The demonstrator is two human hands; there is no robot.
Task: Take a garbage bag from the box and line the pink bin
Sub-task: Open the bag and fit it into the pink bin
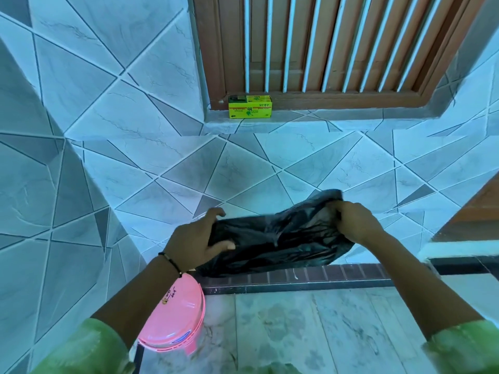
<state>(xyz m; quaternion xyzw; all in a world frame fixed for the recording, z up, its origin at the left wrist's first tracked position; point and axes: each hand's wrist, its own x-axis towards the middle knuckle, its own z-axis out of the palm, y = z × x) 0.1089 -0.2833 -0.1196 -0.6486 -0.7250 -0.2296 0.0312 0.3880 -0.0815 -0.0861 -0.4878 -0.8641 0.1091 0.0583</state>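
Bag: I hold the black bag (275,238) in the air in front of me, above the floor (310,327) by the foot of the tiled wall; it is bunched and only partly spread.

How it handles: I judge it very light, thin, limp and slippery; it will cling to itself and could tear if I yank it. Best taken at the open edge, one layer in each hand, then pulled apart.

Left hand: my left hand (199,238) grips the bag's left end, thumb on the near face, fingers curled over the top edge; forearm reaches forward and up.

Right hand: my right hand (351,220) pinches a gathered fold at the bag's upper right, knuckles up, wrist bent down.

Bin: the pink bin (175,317) stands on the floor under my left forearm, lid closed, so not lined yet. The lid must come up first.

Box: the yellow box (250,106) sits at the left end of the ledge (337,118) below the window, well apart from the bag.
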